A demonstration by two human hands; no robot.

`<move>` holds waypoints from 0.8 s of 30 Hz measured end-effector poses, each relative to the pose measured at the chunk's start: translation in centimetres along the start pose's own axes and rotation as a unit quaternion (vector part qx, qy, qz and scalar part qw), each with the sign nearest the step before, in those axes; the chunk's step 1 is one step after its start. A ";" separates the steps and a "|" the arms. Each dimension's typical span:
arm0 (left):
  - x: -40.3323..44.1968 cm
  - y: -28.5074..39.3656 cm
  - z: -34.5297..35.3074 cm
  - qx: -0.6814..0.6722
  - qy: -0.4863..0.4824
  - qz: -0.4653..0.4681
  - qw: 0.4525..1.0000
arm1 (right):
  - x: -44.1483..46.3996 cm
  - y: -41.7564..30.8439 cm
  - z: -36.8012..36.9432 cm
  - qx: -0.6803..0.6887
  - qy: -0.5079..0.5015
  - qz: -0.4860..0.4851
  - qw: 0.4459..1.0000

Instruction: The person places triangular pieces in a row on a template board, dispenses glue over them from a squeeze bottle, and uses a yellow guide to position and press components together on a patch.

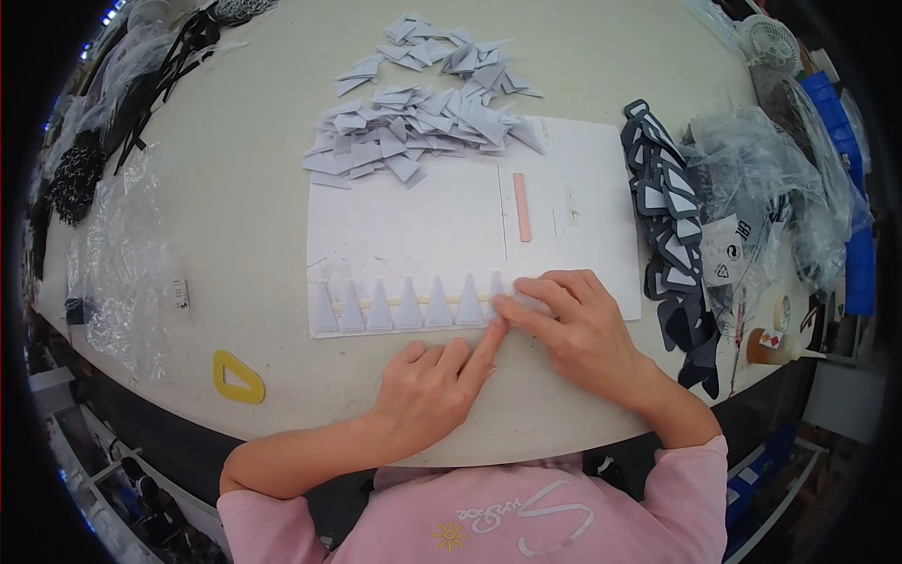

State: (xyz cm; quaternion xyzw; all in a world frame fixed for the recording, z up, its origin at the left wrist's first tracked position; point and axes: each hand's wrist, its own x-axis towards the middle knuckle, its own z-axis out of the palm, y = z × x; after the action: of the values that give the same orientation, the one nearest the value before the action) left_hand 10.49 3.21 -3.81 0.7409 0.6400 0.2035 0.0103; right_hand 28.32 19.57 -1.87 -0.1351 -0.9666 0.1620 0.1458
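Several narrow white tapered pieces (408,305) stand in a row along the near edge of a white board (423,221), narrow ends pointing away from me. A thin pale strip runs behind them. My left hand (427,385) reaches its index finger to the base of the white piece (498,289) near the row's right end; its other fingers are bent and hold nothing. From the right, my right hand (587,329) has thumb and index finger close together at that same piece, partly covering it. What lies beneath the right fingers is hidden.
A heap of loose white pieces (413,127) covers the board's far edge. A pinkish strip (522,207) lies on the board. To the right are overlapping dark-edged pieces (672,211), clear plastic bags (752,160) and a bottle (770,346). A yellow ring-shaped piece (224,376) lies left.
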 end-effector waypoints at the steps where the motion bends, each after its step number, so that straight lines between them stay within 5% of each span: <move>1: -0.2 0.1 0.0 -0.002 -0.001 0.000 1.000 | 0.0 -0.2 0.0 0.003 -0.004 0.002 1.000; 14: -0.3 -0.3 0.0 -0.037 0.033 0.002 0.999 | 1.0 0.3 0.4 0.038 0.012 -0.019 0.999; 20: -0.6 -0.4 -1.0 -0.135 0.049 0.101 0.984 | 0.6 2.0 0.7 0.308 0.074 0.121 0.941; 24: 0.1 -1.5 -2.7 -0.184 0.087 0.105 0.973 | 0.7 1.8 -0.4 0.336 0.134 0.169 0.917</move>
State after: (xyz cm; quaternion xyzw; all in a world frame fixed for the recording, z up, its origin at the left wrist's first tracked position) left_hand 8.24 2.87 -1.68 0.7688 0.5083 0.3816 0.0697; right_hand 28.21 21.48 -1.97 -0.2597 -0.7896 0.4797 0.2809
